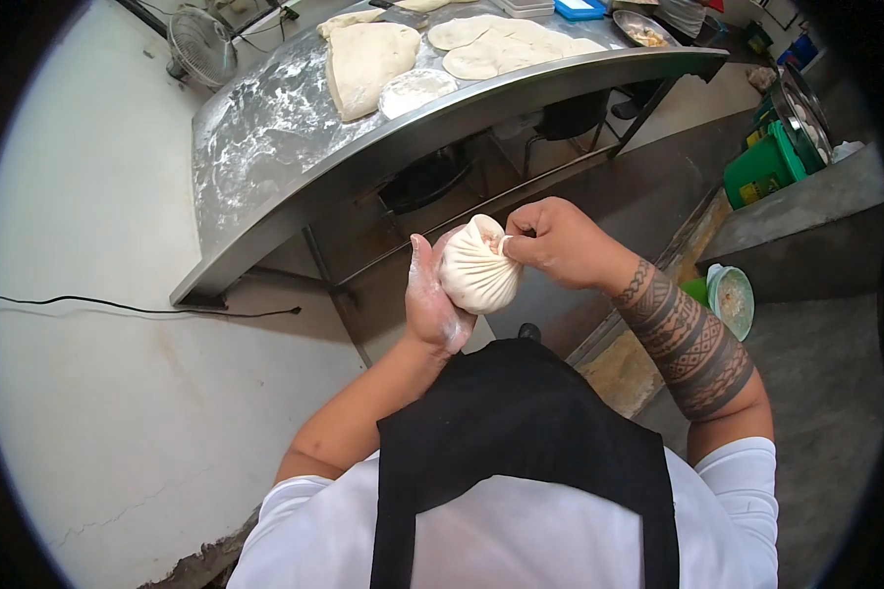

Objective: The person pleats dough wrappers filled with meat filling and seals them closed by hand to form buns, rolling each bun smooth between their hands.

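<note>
Pleated dough (480, 279), pinched by right fingers (528, 251), cups pinkish filling (491, 237)

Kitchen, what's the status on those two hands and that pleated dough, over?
Left hand cradling pleated dough. Right hand pinching it at the edge. Partly open, filling showing. Nothing visible in the way.
</note>
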Demonstrator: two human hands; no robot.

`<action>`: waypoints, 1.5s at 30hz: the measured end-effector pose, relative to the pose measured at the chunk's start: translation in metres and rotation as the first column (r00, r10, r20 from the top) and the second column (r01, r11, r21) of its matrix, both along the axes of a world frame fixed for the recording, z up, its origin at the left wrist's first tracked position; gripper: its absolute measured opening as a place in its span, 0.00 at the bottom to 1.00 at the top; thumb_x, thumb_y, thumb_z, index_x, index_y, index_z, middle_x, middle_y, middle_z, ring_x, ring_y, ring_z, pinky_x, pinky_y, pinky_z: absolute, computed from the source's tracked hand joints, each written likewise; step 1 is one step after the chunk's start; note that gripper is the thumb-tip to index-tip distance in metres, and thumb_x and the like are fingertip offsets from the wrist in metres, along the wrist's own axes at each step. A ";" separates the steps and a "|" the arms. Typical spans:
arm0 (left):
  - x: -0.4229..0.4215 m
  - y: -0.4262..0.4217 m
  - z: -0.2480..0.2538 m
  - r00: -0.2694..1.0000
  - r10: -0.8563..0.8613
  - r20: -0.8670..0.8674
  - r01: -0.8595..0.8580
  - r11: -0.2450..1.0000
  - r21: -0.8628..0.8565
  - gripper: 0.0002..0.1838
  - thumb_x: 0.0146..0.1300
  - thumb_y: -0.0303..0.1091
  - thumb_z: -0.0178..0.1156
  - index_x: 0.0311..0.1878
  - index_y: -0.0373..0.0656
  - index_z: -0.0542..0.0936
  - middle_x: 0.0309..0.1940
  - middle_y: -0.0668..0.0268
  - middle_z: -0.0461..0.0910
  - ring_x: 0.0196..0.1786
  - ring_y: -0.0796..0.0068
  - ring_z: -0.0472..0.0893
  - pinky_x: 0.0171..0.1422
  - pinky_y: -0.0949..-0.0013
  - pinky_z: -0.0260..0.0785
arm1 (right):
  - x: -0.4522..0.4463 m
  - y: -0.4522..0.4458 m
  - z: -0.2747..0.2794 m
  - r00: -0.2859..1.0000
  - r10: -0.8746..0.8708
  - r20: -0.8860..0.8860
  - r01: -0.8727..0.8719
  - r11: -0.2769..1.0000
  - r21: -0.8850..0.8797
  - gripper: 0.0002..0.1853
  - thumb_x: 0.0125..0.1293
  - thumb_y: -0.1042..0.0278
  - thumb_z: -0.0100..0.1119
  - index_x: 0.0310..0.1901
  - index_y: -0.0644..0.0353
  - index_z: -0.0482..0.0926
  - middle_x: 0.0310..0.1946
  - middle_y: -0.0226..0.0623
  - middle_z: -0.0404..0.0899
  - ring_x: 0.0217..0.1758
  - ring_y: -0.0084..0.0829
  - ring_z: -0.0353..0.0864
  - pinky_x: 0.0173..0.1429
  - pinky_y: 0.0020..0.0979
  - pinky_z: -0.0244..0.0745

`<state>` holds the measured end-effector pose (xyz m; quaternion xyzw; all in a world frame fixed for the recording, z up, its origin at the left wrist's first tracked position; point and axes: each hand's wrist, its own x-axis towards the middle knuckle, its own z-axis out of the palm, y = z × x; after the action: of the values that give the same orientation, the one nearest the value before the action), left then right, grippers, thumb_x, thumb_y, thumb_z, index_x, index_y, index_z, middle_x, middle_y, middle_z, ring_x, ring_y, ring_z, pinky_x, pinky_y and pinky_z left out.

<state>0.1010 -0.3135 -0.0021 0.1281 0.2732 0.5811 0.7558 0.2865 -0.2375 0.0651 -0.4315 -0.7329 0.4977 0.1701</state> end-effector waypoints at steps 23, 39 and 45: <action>-0.010 -0.010 0.015 0.962 -0.271 0.000 0.271 0.961 0.052 0.48 0.74 0.75 0.30 0.72 0.38 0.69 0.64 0.51 0.78 0.62 0.53 0.82 0.62 0.46 0.79 | 0.006 -0.012 0.038 0.987 0.061 0.149 -0.082 0.987 0.140 0.13 0.64 0.65 0.65 0.35 0.70 0.85 0.23 0.46 0.78 0.24 0.31 0.74 0.34 0.35 0.73; -0.002 -0.016 0.006 0.992 -0.108 -0.064 0.110 0.994 0.017 0.44 0.77 0.71 0.31 0.69 0.37 0.70 0.64 0.52 0.77 0.65 0.53 0.80 0.69 0.47 0.74 | 0.006 -0.015 0.032 0.988 0.049 0.146 -0.068 0.990 0.124 0.14 0.64 0.63 0.65 0.36 0.69 0.85 0.23 0.45 0.79 0.25 0.27 0.73 0.34 0.34 0.72; 0.001 -0.015 0.017 0.992 -0.121 -0.018 0.122 0.989 0.084 0.41 0.78 0.69 0.34 0.67 0.38 0.73 0.61 0.55 0.80 0.63 0.59 0.81 0.71 0.54 0.73 | 0.005 -0.016 0.033 0.989 0.071 0.126 -0.081 0.994 0.073 0.17 0.62 0.61 0.64 0.36 0.72 0.86 0.27 0.54 0.84 0.27 0.42 0.83 0.39 0.39 0.79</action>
<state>0.1017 -0.3287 0.0152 0.1805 0.2448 0.5441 0.7819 0.2918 -0.2532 0.0981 -0.4263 -0.7768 0.4471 0.1223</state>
